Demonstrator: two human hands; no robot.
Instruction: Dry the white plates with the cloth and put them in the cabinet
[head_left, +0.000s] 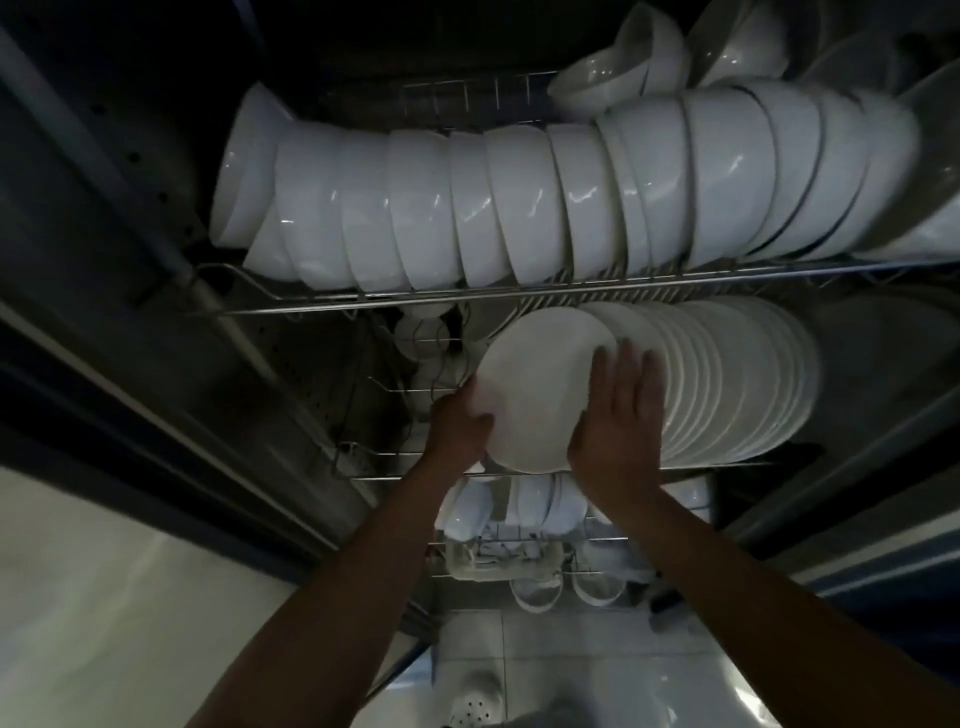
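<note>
My left hand (457, 421) curls round the left rim of the white plate (540, 389), thumb on its face; my right hand (618, 415) lies flat, fingers straight, against its right side to steady it. Plate stands on edge at the left end of the plate row (727, 379) in the middle wire rack (519, 470), face toward me, so it slots in like the others. Bowls (519, 208) above. No cloth in sight

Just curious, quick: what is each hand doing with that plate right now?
Left hand: fingers curled round the left edge of the white plate, gripping it.
Right hand: open, straight fingers pressed flat on the plate's right side.
</note>
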